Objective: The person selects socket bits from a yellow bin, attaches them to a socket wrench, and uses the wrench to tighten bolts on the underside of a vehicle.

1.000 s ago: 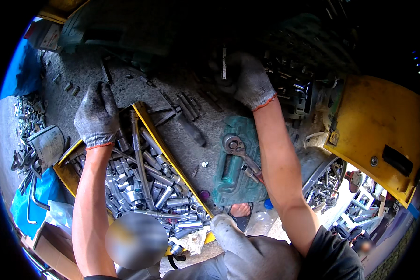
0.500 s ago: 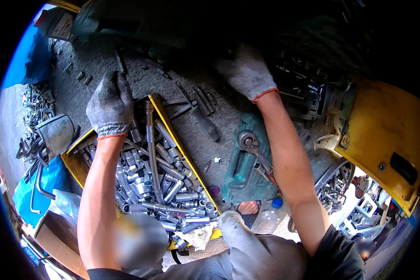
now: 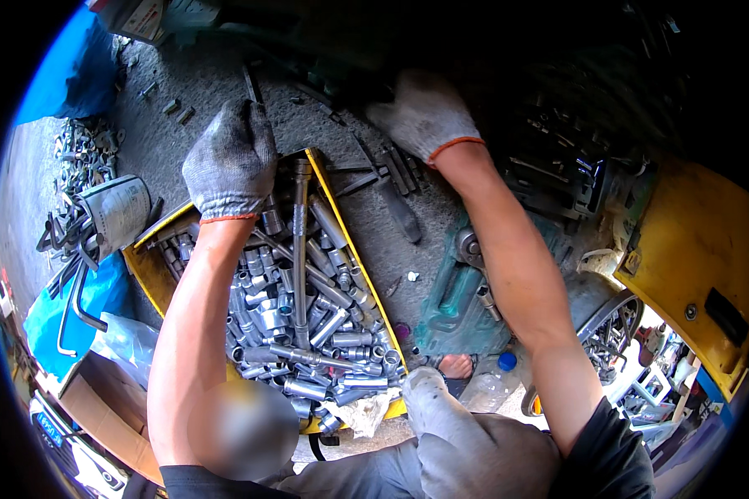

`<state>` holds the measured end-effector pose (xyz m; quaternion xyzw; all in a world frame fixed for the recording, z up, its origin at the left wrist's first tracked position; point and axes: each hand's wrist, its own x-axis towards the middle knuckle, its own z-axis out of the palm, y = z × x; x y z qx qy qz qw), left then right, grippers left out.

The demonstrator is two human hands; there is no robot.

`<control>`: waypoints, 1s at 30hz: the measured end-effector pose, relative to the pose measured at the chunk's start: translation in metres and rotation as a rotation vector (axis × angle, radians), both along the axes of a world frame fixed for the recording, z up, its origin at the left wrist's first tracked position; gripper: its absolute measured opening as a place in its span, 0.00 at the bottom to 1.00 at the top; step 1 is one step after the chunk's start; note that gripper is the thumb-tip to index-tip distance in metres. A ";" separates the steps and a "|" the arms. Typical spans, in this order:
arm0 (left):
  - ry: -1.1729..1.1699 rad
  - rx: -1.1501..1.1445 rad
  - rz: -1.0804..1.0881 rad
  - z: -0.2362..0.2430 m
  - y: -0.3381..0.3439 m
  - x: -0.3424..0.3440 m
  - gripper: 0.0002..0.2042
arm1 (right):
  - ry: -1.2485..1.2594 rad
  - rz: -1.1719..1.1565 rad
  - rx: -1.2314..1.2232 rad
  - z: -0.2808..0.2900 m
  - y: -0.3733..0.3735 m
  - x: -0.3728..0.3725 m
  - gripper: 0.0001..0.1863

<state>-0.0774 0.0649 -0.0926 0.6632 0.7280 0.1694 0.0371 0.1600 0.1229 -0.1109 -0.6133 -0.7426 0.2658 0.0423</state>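
A yellow tray (image 3: 148, 279) lies left of a green case (image 3: 441, 328), the left hand (image 3: 230, 162) over the tray's far end, fingers curled, hold unclear, the right hand (image 3: 429, 116), fingertips shadowed, grip untellable, near a dark-handled tool (image 3: 401, 212), and sockets (image 3: 333, 328) heaped in the tray.

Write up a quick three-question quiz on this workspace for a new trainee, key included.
1. True or false: the left hand and the right hand both wear gloves.

2. What mostly fills the yellow tray? a) coiled rope b) metal sockets c) paintbrushes

3. Fill in: the ratchet, partly hidden by the right forearm, lies on a blue-green plastic ____.

Key: 1. True. 2. b. 3. Case.
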 end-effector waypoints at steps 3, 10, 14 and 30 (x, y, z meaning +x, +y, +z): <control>-0.003 0.032 -0.017 -0.003 -0.001 -0.001 0.11 | 0.046 0.050 -0.010 0.006 -0.006 0.007 0.25; 0.003 -0.027 -0.004 0.000 0.000 -0.002 0.13 | 0.433 0.006 -0.095 0.043 -0.026 0.023 0.21; -0.002 -0.018 -0.003 0.000 0.000 0.000 0.13 | 0.611 -0.037 -0.101 0.046 -0.032 0.028 0.20; 0.017 0.017 -0.044 -0.008 0.001 -0.003 0.14 | -0.182 -0.042 0.058 -0.004 -0.033 0.083 0.19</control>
